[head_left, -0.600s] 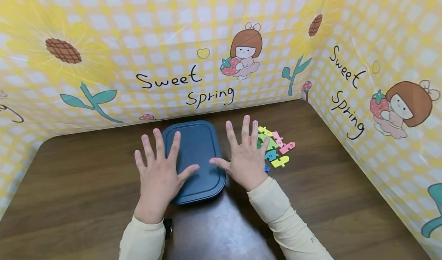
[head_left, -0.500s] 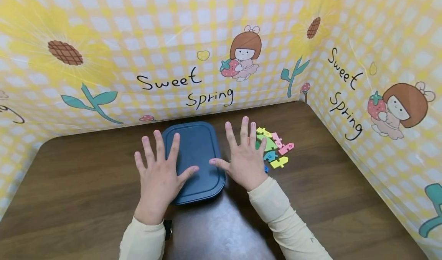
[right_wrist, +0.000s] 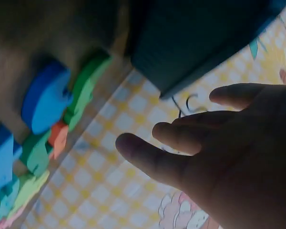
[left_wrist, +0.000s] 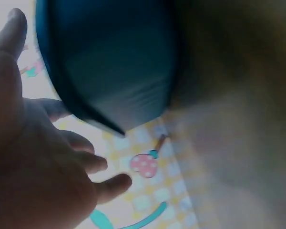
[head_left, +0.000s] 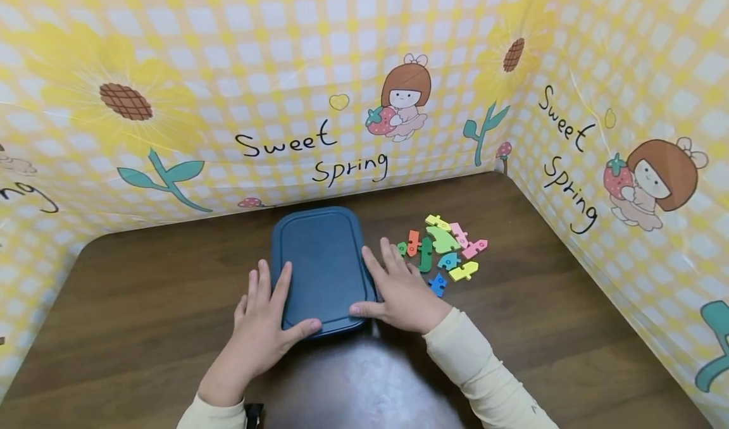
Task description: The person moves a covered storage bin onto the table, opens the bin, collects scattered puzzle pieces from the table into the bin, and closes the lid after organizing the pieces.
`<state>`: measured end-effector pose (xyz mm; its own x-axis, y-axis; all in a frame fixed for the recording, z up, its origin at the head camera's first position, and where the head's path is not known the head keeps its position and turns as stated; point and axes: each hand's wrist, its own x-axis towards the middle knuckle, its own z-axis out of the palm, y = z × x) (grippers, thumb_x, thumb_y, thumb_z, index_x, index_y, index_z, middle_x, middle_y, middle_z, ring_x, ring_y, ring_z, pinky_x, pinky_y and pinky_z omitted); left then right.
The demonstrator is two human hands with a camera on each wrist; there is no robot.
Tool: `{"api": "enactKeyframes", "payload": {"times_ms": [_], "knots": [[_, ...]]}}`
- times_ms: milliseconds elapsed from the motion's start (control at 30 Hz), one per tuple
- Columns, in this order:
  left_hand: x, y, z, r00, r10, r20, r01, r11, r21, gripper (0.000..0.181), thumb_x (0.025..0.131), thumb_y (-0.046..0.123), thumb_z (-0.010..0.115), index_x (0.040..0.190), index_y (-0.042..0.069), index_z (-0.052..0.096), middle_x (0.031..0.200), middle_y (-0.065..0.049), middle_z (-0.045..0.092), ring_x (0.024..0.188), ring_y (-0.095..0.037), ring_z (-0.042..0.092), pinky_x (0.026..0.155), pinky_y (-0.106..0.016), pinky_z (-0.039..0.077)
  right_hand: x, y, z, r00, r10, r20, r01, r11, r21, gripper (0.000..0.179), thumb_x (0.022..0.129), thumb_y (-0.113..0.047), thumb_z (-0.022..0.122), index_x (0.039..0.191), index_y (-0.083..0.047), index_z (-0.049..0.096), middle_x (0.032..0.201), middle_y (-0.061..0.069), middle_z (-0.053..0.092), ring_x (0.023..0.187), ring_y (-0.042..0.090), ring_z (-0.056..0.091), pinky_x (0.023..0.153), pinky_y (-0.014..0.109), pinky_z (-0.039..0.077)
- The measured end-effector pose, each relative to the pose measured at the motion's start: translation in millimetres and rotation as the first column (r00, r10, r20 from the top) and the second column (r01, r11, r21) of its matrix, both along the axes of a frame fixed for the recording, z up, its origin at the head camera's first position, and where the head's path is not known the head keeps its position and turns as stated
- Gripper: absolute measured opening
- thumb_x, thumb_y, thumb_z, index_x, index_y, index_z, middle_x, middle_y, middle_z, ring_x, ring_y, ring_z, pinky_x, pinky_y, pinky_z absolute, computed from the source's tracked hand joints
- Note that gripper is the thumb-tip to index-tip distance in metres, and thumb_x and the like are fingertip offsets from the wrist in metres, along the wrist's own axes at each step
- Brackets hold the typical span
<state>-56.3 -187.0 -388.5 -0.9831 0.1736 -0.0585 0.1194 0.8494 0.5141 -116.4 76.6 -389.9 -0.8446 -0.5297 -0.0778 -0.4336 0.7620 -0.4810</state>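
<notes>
A dark blue lidded box stands on the table, its lid on top. My left hand is at the box's near left side, fingers spread, with the thumb over the front edge of the lid. On the opposite side, my right hand has its fingers along the right edge and its thumb over the near right corner. In the left wrist view the fingers extend below the box wall. Neither hand is curled round the box; whether the fingertips touch it I cannot tell.
Several colourful puzzle pieces, among them a light green piece, a yellow piece and a blue piece, lie right of the box, close to the right hand. A yellow checked cloth wall borders the brown table behind and at the sides.
Both hands have come down and nearer, from raised with spread fingers to beside the box. More of the puzzle pieces now shows past the right hand. The head view has tilted slightly.
</notes>
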Motion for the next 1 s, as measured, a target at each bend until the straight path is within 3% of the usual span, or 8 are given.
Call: {"api": "enactKeyframes", "payload": {"times_ms": [233, 467, 633, 867, 1000], "knots": [[3.7, -3.8, -18.1, 0.999, 0.003, 0.042, -0.006, 0.998, 0.066, 0.124, 0.084, 0.071, 0.066, 0.161, 0.004, -0.004, 0.163, -0.026, -0.018, 0.148, -0.051, -0.005, 0.106, -0.075, 0.015, 3.8, -12.4, -11.1, 0.996, 0.043, 0.083, -0.045, 0.999, 0.022, 0.116, 0.086, -0.076, 0.057, 0.162, -0.008, 0.001, 0.167, 0.016, -0.008, 0.153, 0.031, -0.003, 0.112, 0.065, 0.022], [2.7, -5.9, -16.7, 1.0, 0.0, 0.026, 0.0, 1.0, 0.006, 0.132, 0.078, 0.078, 0.065, 0.16, -0.001, -0.002, 0.163, -0.029, -0.01, 0.149, -0.05, -0.001, 0.105, -0.074, 0.021, 4.6, -14.6, -10.1, 0.993, 0.047, 0.104, -0.047, 0.999, -0.002, 0.13, 0.079, -0.076, 0.067, 0.161, -0.006, -0.005, 0.167, 0.012, -0.009, 0.153, 0.027, -0.002, 0.112, 0.064, 0.023], [1.6, -5.1, -14.0, 0.999, 0.003, 0.051, -0.002, 1.0, -0.005, 0.137, 0.075, 0.075, 0.073, 0.16, -0.003, -0.001, 0.162, -0.032, -0.01, 0.148, -0.05, 0.0, 0.106, -0.073, 0.023, 3.1, -11.7, -12.7, 0.993, 0.056, 0.104, -0.052, 0.998, -0.033, 0.132, 0.077, -0.071, 0.074, 0.162, -0.007, -0.005, 0.168, 0.012, -0.008, 0.153, 0.026, 0.002, 0.112, 0.062, 0.025], [1.3, -6.3, -14.1, 0.998, 0.01, 0.068, -0.012, 0.999, 0.031, 0.141, 0.073, 0.067, 0.081, 0.159, -0.003, -0.006, 0.162, -0.034, -0.003, 0.139, -0.061, 0.022, 0.103, -0.071, 0.031, 1.1, -10.8, -19.1, 0.994, 0.066, 0.084, -0.061, 0.997, -0.056, 0.132, 0.077, -0.072, 0.073, 0.162, -0.008, -0.006, 0.168, 0.014, -0.007, 0.153, 0.026, 0.006, 0.112, 0.06, 0.028], [1.6, -8.5, -16.6, 0.996, 0.014, 0.083, -0.02, 0.997, 0.075, 0.14, 0.075, 0.064, 0.081, 0.159, -0.001, -0.01, 0.164, -0.03, -0.005, 0.144, -0.056, 0.015, 0.104, -0.071, 0.028, 2.3, -10.7, -19.0, 0.994, 0.057, 0.096, -0.051, 0.996, -0.07, 0.132, 0.078, -0.07, 0.074, 0.161, -0.009, -0.007, 0.168, 0.013, -0.007, 0.153, 0.027, 0.007, 0.112, 0.061, 0.027]]}}
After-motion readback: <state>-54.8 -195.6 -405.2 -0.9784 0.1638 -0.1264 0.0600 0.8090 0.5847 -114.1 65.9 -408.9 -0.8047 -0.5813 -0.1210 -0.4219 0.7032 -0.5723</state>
